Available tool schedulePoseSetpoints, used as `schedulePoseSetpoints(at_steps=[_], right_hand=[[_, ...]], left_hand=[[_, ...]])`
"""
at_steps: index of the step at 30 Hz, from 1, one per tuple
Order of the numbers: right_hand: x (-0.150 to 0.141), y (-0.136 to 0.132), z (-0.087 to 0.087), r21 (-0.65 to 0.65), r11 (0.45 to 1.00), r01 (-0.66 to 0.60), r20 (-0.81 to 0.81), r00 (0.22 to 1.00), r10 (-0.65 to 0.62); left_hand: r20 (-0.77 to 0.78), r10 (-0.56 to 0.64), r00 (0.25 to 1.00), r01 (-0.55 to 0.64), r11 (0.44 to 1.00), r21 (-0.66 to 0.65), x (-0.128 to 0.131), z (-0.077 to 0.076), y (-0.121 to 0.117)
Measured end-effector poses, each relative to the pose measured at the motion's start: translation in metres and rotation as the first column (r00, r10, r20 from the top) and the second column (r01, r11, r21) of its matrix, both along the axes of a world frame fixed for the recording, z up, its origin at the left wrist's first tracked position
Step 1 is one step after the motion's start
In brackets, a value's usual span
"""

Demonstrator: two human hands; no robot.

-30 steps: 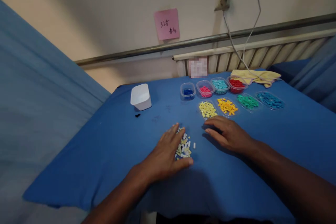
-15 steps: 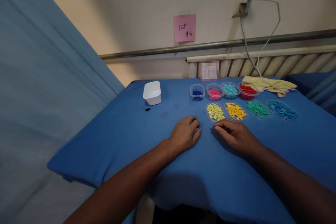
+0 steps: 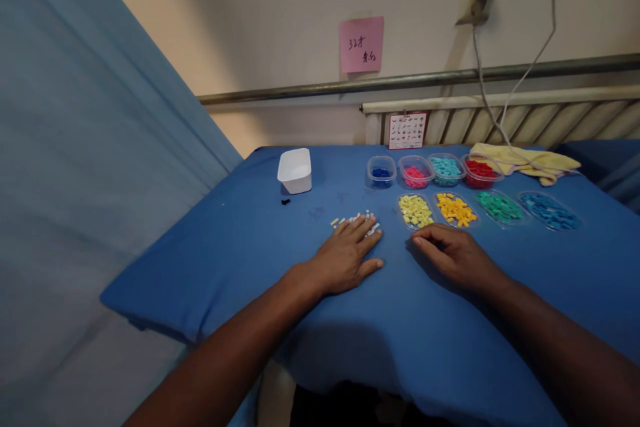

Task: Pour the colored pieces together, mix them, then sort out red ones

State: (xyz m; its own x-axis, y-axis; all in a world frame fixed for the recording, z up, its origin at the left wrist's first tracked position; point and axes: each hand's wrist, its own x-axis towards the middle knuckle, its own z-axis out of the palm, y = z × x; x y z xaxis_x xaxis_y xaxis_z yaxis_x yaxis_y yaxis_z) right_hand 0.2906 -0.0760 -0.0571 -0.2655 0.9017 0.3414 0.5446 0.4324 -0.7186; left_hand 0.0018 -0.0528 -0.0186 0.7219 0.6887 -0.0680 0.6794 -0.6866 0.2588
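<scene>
Left hand (image 3: 345, 259): grip released over pale pieces (image 3: 335, 222) — likely light, stiff; pinch by edges. Right hand (image 3: 453, 257): curled, cannot tell whether grasping.

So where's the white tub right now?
In the head view, the white tub stands left of centre near the far edge of the blue-covered table, just beyond a small black piece and farther back than the left hand.
</scene>
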Motion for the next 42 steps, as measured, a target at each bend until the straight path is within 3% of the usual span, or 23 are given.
schedulePoseSetpoints(at_steps=[4,6,10,12,14,18,22,28,34,42], right_hand=[[0.001,0.000,-0.001,-0.010,1.000,-0.005,0.008,1.000,0.005],[0.002,0.000,-0.001,-0.005,1.000,-0.006,0.006,1.000,0.006],[0.002,-0.001,0.001,0.006,1.000,0.007,0.011,1.000,-0.007],[0.001,-0.001,0.002,0.005,1.000,0.007,0.018,1.000,-0.007],[0.001,-0.002,0.002,-0.003,1.000,0.003,0.023,1.000,-0.003],[0.002,-0.002,0.002,-0.013,1.000,0.015,0.028,1.000,-0.014],[0.002,-0.002,0.001,0.000,1.000,0.017,0.030,0.999,-0.017],[0.003,-0.002,0.000,0.004,1.000,0.007,0.040,0.999,-0.007],[0.003,-0.001,-0.002,-0.003,1.000,0.016,0.050,0.999,-0.016],[0.005,-0.001,-0.003,0.002,1.000,0.023,0.079,0.997,-0.023]], left_hand=[[0.106,-0.008,0.994,0.014,0.998,-0.056,-0.022,0.017,-0.013],[0.200,0.088,0.976,-0.084,0.996,-0.030,-0.033,0.024,-0.005],[0.463,0.349,0.815,-0.378,0.925,-0.033,-0.047,0.022,0.024],[0.522,0.402,0.752,-0.411,0.905,-0.104,-0.046,0.017,0.033],[0.533,0.373,0.759,-0.374,0.921,-0.111,-0.043,0.011,0.034],[0.499,0.254,0.829,-0.303,0.953,0.019,-0.039,0.001,0.025],[0.417,0.168,0.893,-0.199,0.980,0.032,-0.044,-0.005,0.018],[0.578,0.191,0.793,-0.249,0.968,0.022,-0.050,-0.003,0.014],[0.374,0.069,0.925,-0.074,0.997,-0.001,-0.047,0.003,0.007],[0.429,0.080,0.900,-0.057,0.996,-0.066,-0.047,0.001,0.012]])
